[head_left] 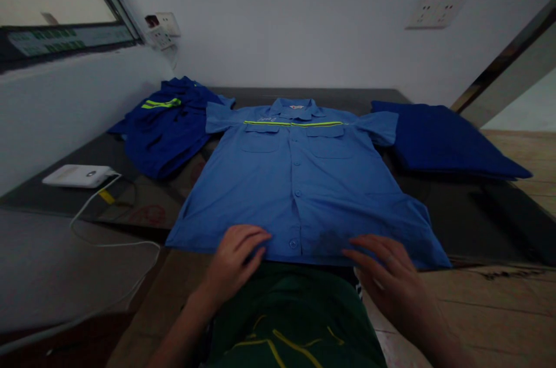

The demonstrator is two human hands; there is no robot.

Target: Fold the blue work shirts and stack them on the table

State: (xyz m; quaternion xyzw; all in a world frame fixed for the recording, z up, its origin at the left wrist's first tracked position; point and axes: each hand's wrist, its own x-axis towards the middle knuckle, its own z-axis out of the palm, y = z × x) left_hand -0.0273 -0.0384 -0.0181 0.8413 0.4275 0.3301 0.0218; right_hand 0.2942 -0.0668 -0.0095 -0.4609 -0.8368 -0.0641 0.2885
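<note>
A light blue short-sleeved work shirt [260,182] lies spread flat, front up, its collar at the far side and its hem towards me. It is buttoned down the middle and has two flapped chest pockets and a yellow-green stripe. My left hand [238,252] is over the hem left of the lowest button, with a gap between thumb and fingers. On the other side of the button, my right hand [384,263] reaches over the hem with its fingers extended. Neither hand has cloth gripped in it.
A crumpled dark blue garment [167,130] lies left on the dark table [143,206], and folded dark blue cloth [443,142] lies right. A white device [78,175] trails a white cable [152,263] over the near left edge. Behind stands a wall with sockets [434,13].
</note>
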